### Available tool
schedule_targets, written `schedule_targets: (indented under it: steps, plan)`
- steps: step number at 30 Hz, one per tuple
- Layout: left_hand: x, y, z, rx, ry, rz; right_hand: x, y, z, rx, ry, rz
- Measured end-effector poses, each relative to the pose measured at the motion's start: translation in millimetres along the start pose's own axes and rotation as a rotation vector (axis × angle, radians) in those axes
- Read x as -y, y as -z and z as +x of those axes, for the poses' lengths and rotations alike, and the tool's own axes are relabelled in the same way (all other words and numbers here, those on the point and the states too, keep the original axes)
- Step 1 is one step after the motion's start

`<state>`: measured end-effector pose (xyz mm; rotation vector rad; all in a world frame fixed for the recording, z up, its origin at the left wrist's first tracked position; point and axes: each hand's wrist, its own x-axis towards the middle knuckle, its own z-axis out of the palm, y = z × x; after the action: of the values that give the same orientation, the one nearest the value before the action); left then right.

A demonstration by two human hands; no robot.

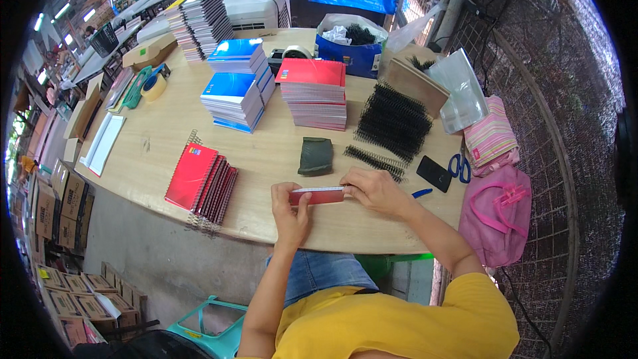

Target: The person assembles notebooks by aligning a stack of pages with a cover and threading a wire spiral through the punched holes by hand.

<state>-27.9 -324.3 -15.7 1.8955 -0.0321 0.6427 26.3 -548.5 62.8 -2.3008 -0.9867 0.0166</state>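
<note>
At the table's front edge, a red-covered notebook (320,197) is held on its side, pages' edge upward. My left hand (290,214) grips its left end, thumb on the cover. Fingers of my right hand (367,188) pinch its right end; whether a coil is in them is too small to tell. Just beyond lies a dark grey-green block (316,157). Black binding coils (373,162) lie past my right hand, with a large pile of coils (393,121) behind. To the left is a stack of coil-bound red notebooks (193,176).
Farther back stand red notebooks (311,96), blue notebooks (232,100) and a tall notebook stack (206,16). At right are a black phone (433,173), blue-handled scissors (459,167), a blue pen (421,193) and a pink bag (495,216). A teal stool (209,326) stands below.
</note>
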Motion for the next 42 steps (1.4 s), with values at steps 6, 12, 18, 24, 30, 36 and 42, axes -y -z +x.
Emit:
schedule_targets:
  steps: [6, 12, 18, 24, 30, 36, 42]
  plan:
    - [-1, 2, 0, -0.026, -0.083, 0.037, 3, -1, 4, 0.084, 0.017, -0.186]
    - [1, 14, 5, 0.041, -0.107, 0.006, -29, -16, 73, -0.130, 0.126, -0.353]
    - [3, 18, 9, -0.021, -0.049, 0.064, -43, 17, 74, 0.265, -0.115, 0.445]
    - [7, 20, 17, 0.055, -0.119, 0.081, -37, 19, 42, 0.400, -0.119, 0.799]
    - [5, 11, 16, 0.062, -0.072, 0.005, -53, 4, 33, 0.251, -0.168, 0.617]
    - [5, 4, 11, 0.084, -0.076, -0.024, -37, 0, 34, 0.251, -0.085, 0.763]
    - [2, 2, 8, 0.108, -0.079, -0.012, -27, -4, 35, 0.193, -0.307, 1.081]
